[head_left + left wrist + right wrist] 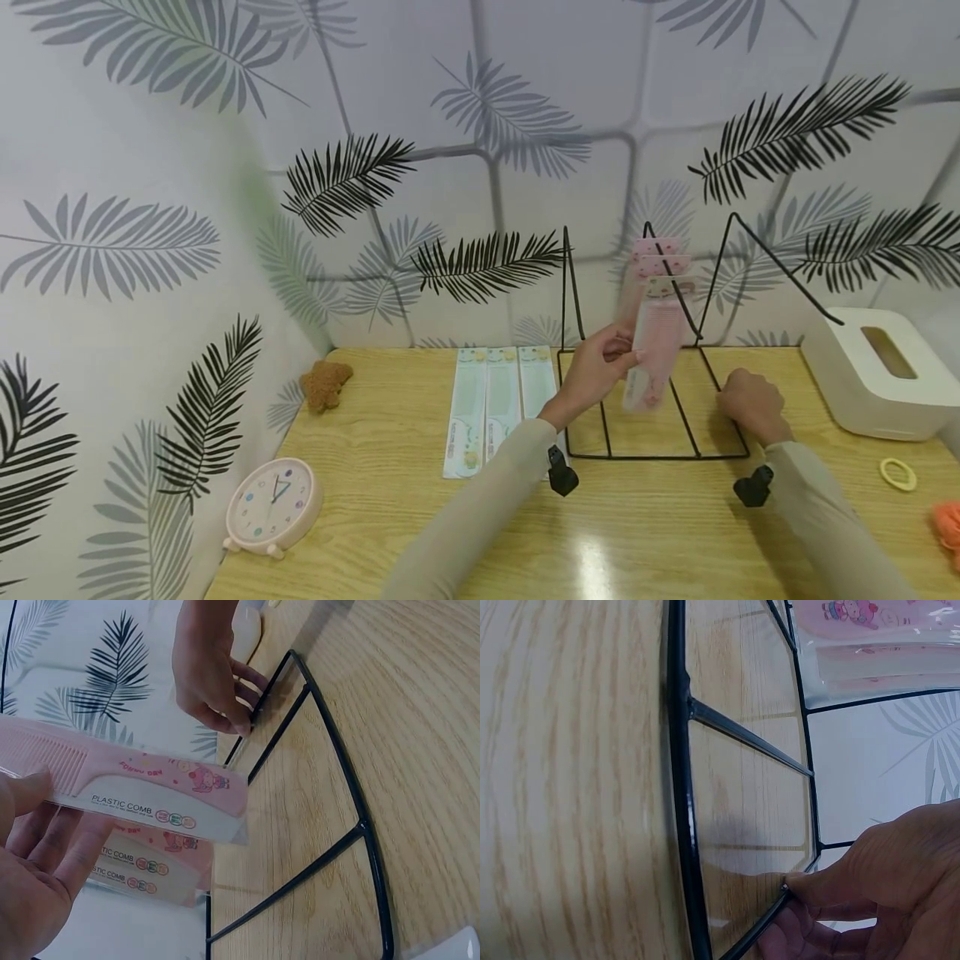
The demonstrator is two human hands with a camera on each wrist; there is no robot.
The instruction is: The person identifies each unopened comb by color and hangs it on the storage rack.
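Left hand (594, 369) fingers (52, 840) pinch a packaged pink plastic comb (654, 357) over the black wire rack (652, 454); right hand (752, 404) fingers (832, 889) curl, pinching the rack's base wire on the wooden table (450, 533).

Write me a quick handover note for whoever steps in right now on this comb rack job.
Left hand: holds a pink packaged plastic comb at the black wire display rack.
Right hand: fingers pinch the rack's base wire at its right side, steadying it on the wooden table.
Done: at least two pink combs already hang on the rack.
Left: likely seat the held comb; three green packaged combs lie flat left of the rack.
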